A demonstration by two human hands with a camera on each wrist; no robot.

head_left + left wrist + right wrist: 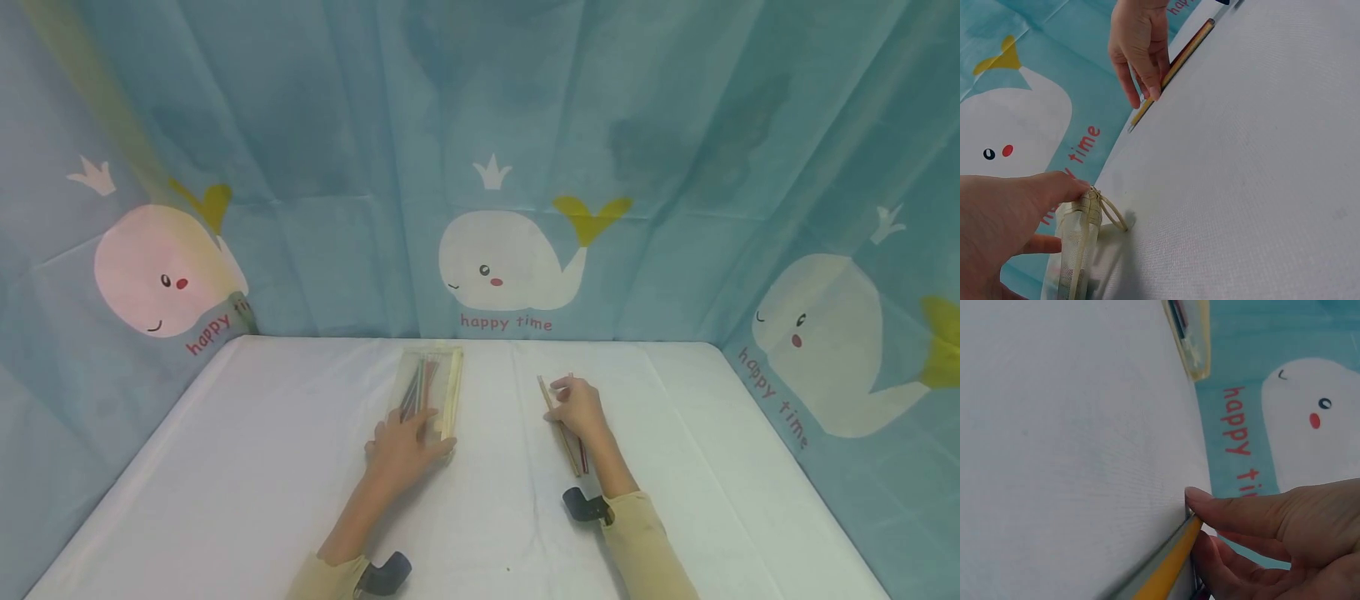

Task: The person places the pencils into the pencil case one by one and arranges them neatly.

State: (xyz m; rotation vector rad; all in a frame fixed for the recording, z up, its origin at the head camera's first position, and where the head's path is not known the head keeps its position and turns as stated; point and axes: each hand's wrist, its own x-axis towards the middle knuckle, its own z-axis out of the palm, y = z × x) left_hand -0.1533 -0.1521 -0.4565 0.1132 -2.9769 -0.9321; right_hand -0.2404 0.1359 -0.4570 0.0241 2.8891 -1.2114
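Observation:
A see-through mesh pencil case (447,379) with a pale yellow edge lies toward the back of the white table, several coloured pencils (424,383) showing inside. My left hand (405,450) rests across its near end with spread fingers; in the left wrist view the thumb touches the corded corner of the case (1077,250). To the right, my right hand (581,410) pinches a yellow pencil (566,446) between thumb and fingers. A dark red pencil (584,458) runs beside it, partly hidden under the same hand. Their near ends sit close together, while the far ends spread apart.
A white cloth covers the table (510,517). Behind and along both sides hangs a blue curtain (337,250) printed with whales. Black wrist cameras (386,573) are strapped at both sleeve cuffs.

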